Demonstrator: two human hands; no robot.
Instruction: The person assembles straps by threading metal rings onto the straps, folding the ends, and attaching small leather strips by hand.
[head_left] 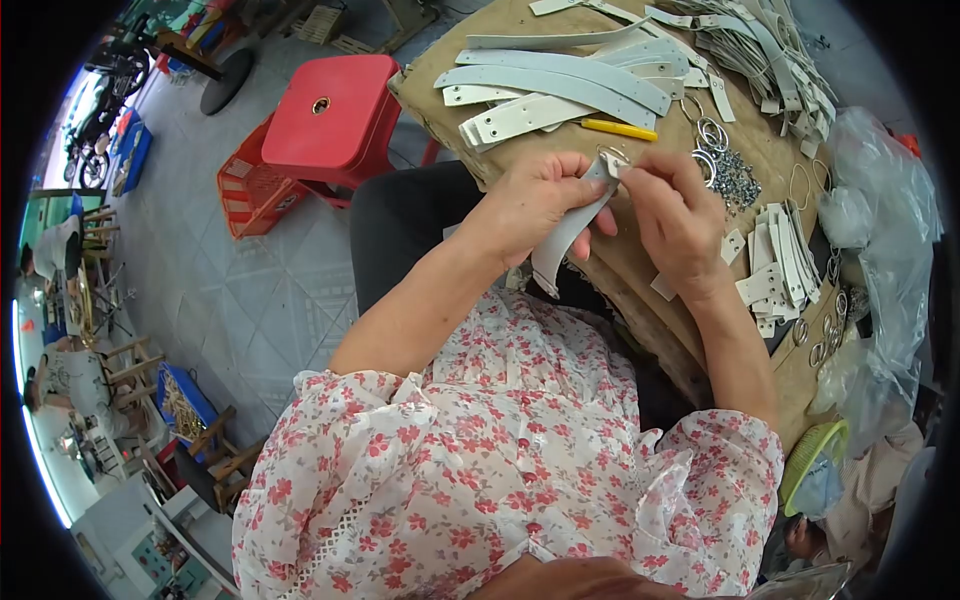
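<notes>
1. Head view, centre of the frame just above the middle: I see both hands closed on one pale grey strap point(570, 235). The left hand point(535, 195) grips it near its upper end, thumb laid on the flat face. The right hand point(680, 215) pinches at the tip, beside a thin metal ring point(612, 147); I can't tell whether those fingertips also hold a small fitting.

2. I judge the strap light and bendable, springy rather than limp, with a smooth face that might slide a little. It doesn't look fragile. I'd take hold of the flat faces close to the upper end, between thumb and forefinger, leaving the edge and ring uncovered.

3. From where I watch, the strap's upper end lies between the hands, and its free length slants toward the lower left, under the left hand, near the edge of the cloth-covered table point(440, 120).

4. Just above the hands I see a yellow-handled tool point(625, 130), with long straps point(560, 85) heaped beyond it. Right of the fingers lie loose rings point(712, 135) and small metal fittings point(735, 180); short strap pieces point(775, 265) sit beyond the right wrist.
</notes>
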